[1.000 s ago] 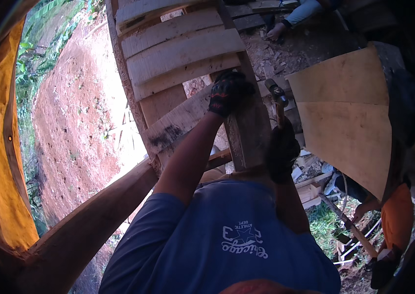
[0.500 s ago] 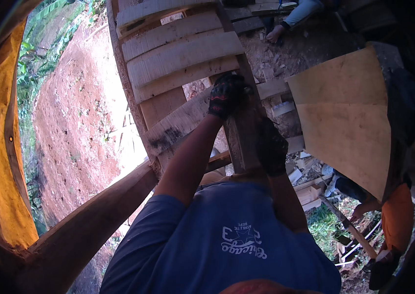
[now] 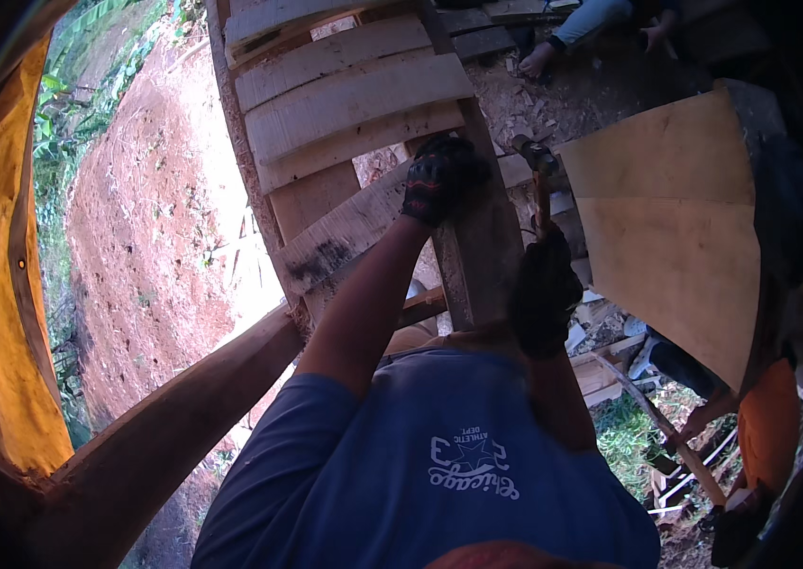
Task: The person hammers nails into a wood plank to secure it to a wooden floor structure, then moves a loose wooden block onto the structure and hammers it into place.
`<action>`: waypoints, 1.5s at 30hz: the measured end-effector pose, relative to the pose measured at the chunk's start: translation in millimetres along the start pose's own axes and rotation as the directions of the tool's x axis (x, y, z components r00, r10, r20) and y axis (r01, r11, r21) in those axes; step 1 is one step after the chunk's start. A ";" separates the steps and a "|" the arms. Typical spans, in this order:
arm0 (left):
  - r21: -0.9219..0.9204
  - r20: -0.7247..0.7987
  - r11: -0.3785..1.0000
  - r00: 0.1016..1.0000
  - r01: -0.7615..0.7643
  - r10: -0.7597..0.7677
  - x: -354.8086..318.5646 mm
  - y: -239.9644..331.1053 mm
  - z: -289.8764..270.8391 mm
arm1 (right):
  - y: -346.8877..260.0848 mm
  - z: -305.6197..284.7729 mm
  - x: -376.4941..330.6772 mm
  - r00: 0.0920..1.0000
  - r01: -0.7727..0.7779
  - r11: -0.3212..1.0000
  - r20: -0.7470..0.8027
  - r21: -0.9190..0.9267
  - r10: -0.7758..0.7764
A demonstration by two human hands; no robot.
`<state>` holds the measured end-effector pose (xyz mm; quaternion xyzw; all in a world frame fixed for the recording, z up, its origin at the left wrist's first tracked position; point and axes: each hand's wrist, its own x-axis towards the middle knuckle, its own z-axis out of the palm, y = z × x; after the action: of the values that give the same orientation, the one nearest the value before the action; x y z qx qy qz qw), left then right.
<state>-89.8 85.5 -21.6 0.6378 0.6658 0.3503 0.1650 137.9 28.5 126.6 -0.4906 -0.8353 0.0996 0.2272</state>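
The right hand [image 3: 544, 299], gloved, has swung the hammer [image 3: 536, 175] back up since a moment ago, fingers wrapped tight round its handle with the head now raised just right of the upright post [image 3: 482, 237]. The left hand [image 3: 438, 175], also gloved, stays clamped on the slanting plank [image 3: 345, 232] against that post, so the plank looks pinned for another blow. Slats [image 3: 345, 95] lie beyond.
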 end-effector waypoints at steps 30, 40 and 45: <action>0.021 -0.042 0.999 0.999 -0.028 0.029 3.8 15.8 -14.5 | 37.3 39.7 -22.1 0.986 0.069 0.984 0.158 -0.165 -0.043; 0.298 -0.028 0.954 0.999 0.026 -0.019 -24.5 48.0 -62.3 | 41.5 -38.3 -41.8 0.961 -0.278 0.952 0.048 0.127 0.274; 0.440 0.031 0.889 0.987 0.130 -0.160 -66.6 27.2 -81.0 | 55.2 -50.5 -82.7 0.918 -0.395 0.896 0.045 0.205 0.394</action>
<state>-115.0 -1.2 38.4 0.6182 0.7673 0.1574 0.0660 239.1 -18.3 126.1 -0.6226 -0.7037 0.2319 0.2518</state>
